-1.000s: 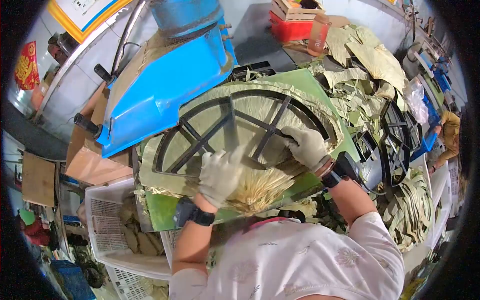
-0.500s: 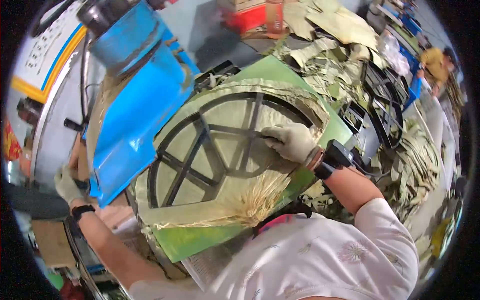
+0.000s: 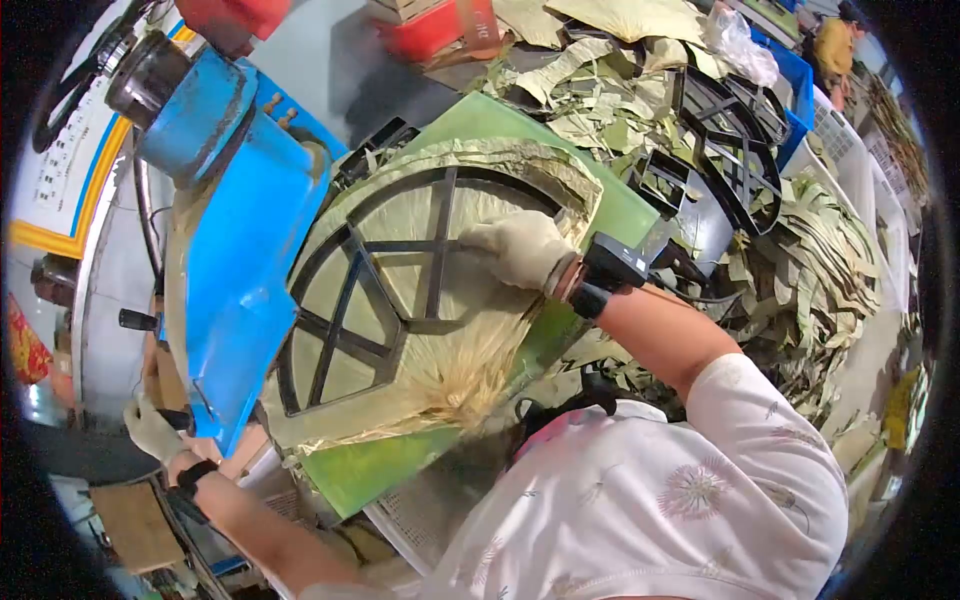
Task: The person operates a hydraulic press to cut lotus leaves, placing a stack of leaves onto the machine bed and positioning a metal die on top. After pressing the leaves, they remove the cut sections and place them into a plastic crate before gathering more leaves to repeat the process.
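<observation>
A black fan-shaped cutting die (image 3: 404, 322) with crossbars lies on a stack of pale, pleated dried leaves (image 3: 465, 365), which rests on a green board (image 3: 380, 470). My right hand (image 3: 520, 248), in a whitish glove, is closed on the right end of a crossbar. To the left is the broad blue swing arm (image 3: 235, 290) of a press, beside the die rather than over it. My gloved left hand (image 3: 152, 430) is closed round a dark handle (image 3: 180, 419) at the arm's near end. Its fingers are partly hidden.
Several more black dies (image 3: 735, 150) lie among leaf scraps (image 3: 600, 110) at the back right. Cut leaf strips (image 3: 820, 250) are heaped at the right. A blue crate (image 3: 795, 90) stands behind. Another person (image 3: 833, 50) is at the far right.
My view has shifted, so the die and board appear farther left. My left hand and the blue arm's near end have moved lower, toward me. My right hand stays on the die.
</observation>
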A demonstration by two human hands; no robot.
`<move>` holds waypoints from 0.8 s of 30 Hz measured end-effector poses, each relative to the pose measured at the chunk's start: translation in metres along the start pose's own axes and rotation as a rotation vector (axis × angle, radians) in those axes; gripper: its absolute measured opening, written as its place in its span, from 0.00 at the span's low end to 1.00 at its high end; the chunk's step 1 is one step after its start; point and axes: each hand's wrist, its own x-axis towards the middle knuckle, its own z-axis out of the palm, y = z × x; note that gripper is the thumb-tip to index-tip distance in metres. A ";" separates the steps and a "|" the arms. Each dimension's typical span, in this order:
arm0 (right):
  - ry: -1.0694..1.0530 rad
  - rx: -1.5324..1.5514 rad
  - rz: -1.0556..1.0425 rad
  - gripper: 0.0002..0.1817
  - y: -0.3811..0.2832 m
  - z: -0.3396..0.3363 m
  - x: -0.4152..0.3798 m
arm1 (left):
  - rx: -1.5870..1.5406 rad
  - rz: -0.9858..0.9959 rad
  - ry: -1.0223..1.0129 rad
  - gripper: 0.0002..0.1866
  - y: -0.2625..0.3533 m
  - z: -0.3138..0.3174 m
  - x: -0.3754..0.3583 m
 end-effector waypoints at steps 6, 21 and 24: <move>-0.069 -0.034 0.024 0.15 -0.007 -0.008 -0.001 | -0.050 -0.059 0.127 0.18 0.118 -0.061 -0.139; 0.112 0.896 -0.638 0.28 -0.129 -0.102 -0.027 | -0.200 0.555 0.368 0.19 0.181 -0.076 -0.246; 0.028 1.076 -0.632 0.27 -0.143 -0.112 -0.029 | -0.216 0.592 0.278 0.14 0.194 -0.077 -0.244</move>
